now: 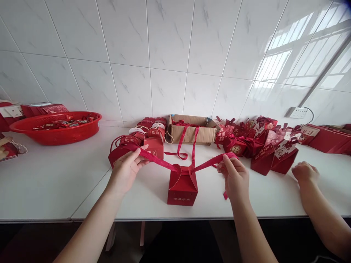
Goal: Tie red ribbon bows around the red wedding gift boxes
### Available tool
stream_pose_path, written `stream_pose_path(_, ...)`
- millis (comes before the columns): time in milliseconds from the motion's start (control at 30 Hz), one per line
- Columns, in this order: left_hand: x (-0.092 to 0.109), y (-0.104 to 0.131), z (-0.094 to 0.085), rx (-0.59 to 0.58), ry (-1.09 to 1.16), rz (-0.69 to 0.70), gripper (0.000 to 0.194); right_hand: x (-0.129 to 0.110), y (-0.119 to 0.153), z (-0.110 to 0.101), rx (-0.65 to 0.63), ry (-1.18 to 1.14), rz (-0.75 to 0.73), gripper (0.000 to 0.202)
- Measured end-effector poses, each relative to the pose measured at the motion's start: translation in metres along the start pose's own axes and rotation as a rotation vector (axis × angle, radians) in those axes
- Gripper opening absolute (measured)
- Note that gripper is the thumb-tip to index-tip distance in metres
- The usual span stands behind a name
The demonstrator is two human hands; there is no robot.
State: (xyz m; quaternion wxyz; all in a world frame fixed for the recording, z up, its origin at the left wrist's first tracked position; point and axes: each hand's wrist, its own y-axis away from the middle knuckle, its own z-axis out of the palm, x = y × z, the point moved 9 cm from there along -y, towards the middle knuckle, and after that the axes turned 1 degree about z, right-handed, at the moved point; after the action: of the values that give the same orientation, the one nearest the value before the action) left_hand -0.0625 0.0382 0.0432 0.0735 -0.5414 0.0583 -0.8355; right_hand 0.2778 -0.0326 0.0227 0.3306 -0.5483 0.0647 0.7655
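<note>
A small red gift box stands upright near the front edge of the white table, its top flaps folded together. A red ribbon runs through the top of the box, and its two ends stretch out to either side. My left hand pinches the left end, up and left of the box. On the other side, my right hand grips the right end between thumb and fingers. Both lengths look pulled fairly straight. A bit of ribbon hangs below my right hand.
Behind the box, a cardboard carton holds red ribbons, some trailing out. Several roped red boxes sit left of it; finished-looking bowed boxes crowd the right. A red plastic basin holds wrapped sweets. Another person's fist rests at right; another hand shows far left.
</note>
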Motion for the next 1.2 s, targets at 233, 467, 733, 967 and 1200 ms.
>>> stream_pose_path(233, 0.044, -0.004, 0.039, -0.148, -0.151, 0.206, 0.018, -0.048, -0.005, 0.027, -0.114, 0.186, -0.191, 0.022)
stream_pose_path(467, 0.063, -0.002, 0.099, -0.386, -0.402, 0.304, 0.03, -0.087, -0.001, 0.088, -0.409, 0.279, -0.336, 0.024)
stream_pose_path(733, 0.067, -0.003, 0.135, -0.485, -0.389, 0.338, 0.026, -0.096, -0.01, 0.111, -0.528, 0.143, -0.293, 0.016)
stream_pose_path(967, 0.071, -0.001, 0.143, -0.492, -0.424, 0.395, 0.027, -0.103, -0.016, 0.113, -0.519, 0.078, -0.321, 0.015)
stream_pose_path(1200, 0.073, -0.006, 0.134, -0.385, -0.37, 0.413, 0.022, -0.104, -0.017, 0.108, -0.447, 0.016, -0.308, 0.021)
